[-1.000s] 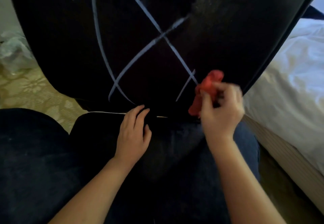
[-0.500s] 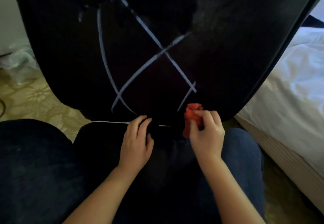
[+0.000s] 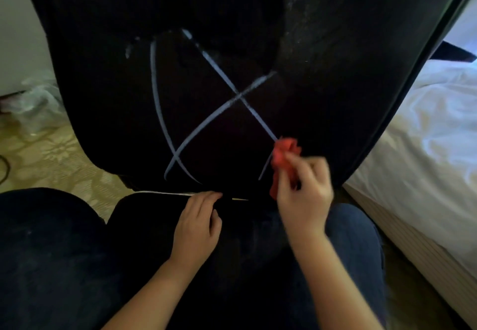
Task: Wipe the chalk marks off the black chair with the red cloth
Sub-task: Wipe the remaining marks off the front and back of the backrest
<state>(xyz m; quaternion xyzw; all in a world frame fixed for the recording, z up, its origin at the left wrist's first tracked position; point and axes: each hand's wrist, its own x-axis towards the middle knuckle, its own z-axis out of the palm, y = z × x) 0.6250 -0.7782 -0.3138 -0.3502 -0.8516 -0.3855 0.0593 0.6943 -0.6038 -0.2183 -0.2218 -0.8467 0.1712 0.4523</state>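
The black chair (image 3: pixel 335 84) fills the upper view. White chalk marks (image 3: pixel 240 96) cross it in an X, with a long curved stroke to their left. My right hand (image 3: pixel 304 187) grips the bunched red cloth (image 3: pixel 284 153), which touches the chair at the lower right end of the X, beside a short chalk stroke. My left hand (image 3: pixel 197 226) rests with relaxed fingers on the dark surface at the chair's lower edge, fingertips at a thin white line.
A bed with white sheets (image 3: pixel 426 136) lies close on the right. Patterned floor (image 3: pixel 51 154) and a crumpled plastic bag (image 3: pixel 36 102) show at the left. My dark-clad legs (image 3: pixel 51 252) fill the bottom of the view.
My right hand dropped with the cloth to the chair's bottom edge, then rose again to the lower right end of the X. The view has tilted, showing more of the chalk marks. My left hand stays put.
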